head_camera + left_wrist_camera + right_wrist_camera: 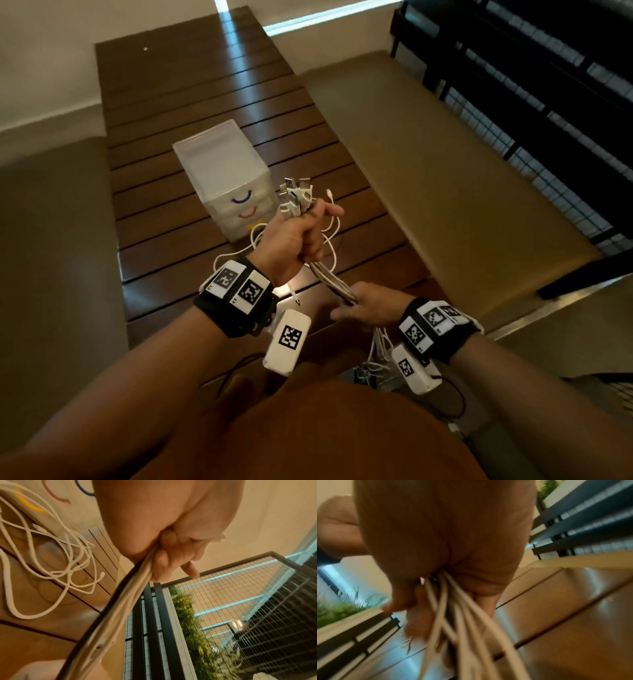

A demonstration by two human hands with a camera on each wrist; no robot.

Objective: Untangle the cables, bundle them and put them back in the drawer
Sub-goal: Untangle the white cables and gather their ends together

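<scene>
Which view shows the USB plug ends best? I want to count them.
Head view: the plug ends fan out above the left hand. Left wrist shows only one tip past the hand; right wrist only blurred cables.

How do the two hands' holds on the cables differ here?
The left hand is raised, fist closed round the cables just below the plugs; the right hand sits lower, near the table edge, gripping the strands further down. Both hold the same bundle.

No readable text anywhere; the wrist bands (239, 284) carry only black-and-white square marker patterns.
</scene>
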